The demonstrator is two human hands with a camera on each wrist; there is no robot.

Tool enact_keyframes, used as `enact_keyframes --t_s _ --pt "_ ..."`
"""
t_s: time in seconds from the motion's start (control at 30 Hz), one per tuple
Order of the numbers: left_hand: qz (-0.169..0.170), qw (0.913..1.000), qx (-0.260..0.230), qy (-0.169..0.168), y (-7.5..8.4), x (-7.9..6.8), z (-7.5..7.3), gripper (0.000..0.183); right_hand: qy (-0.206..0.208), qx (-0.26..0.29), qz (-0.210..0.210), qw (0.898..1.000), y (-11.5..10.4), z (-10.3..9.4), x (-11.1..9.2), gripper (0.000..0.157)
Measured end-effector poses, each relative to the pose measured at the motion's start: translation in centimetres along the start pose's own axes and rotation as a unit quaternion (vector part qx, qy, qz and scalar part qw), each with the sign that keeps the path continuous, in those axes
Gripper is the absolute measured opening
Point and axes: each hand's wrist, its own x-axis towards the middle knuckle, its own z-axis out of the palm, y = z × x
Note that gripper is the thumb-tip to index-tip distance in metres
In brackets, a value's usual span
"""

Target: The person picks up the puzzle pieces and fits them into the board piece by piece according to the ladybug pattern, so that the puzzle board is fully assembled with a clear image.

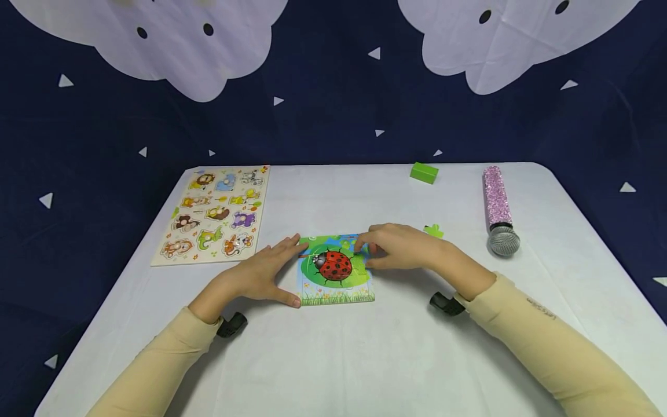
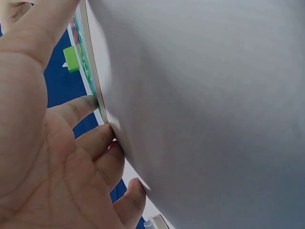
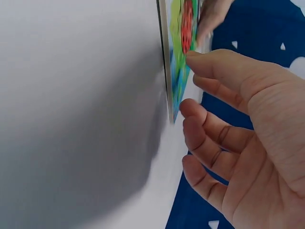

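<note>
A ladybug jigsaw puzzle (image 1: 333, 284) in a flat square board lies in the middle of the white table. The left hand (image 1: 263, 272) rests at its left edge, fingers spread, thumb by the near left corner. From the right, the right hand (image 1: 398, 248) reaches over the puzzle's right part with bent fingers. Its thumb and index fingertips touch the puzzle face, a small gap between them. In the right wrist view the right hand's (image 3: 238, 124) other fingers hang loosely curved off the board. No loose piece shows in either hand.
A green puzzle piece (image 1: 433, 231) lies just beyond the right hand. Farther back is a green block (image 1: 424, 172). A pink glittery microphone (image 1: 498, 208) lies at the right, an animal peg board (image 1: 208, 217) at the left. A dark blue cloth (image 1: 333, 87) hangs behind the table.
</note>
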Motion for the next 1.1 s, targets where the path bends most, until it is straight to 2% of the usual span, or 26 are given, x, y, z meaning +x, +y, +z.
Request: enact_keyframes --t_s 0.2,0.63,0.87,1.1 --pt "0.003 1.0 0.002 0.001 -0.1 0.1 0.1 0.126 0.01 -0.006 0.048 0.999 1.8 -1.1 -1.2 0.037" --pt "0.005 1.0 -0.003 0.003 -0.1 0.0 0.1 0.125 0.026 -0.002 0.113 0.993 5.4 -2.8 -3.6 0.05" --pt "0.005 1.0 0.001 0.003 -0.3 0.0 0.2 0.125 0.014 0.016 0.144 0.989 6.5 -3.9 -4.7 0.061" --pt "0.005 1.0 0.003 0.003 -0.3 0.1 0.2 0.126 0.008 0.017 0.158 0.987 7.2 -4.4 -5.3 0.067"
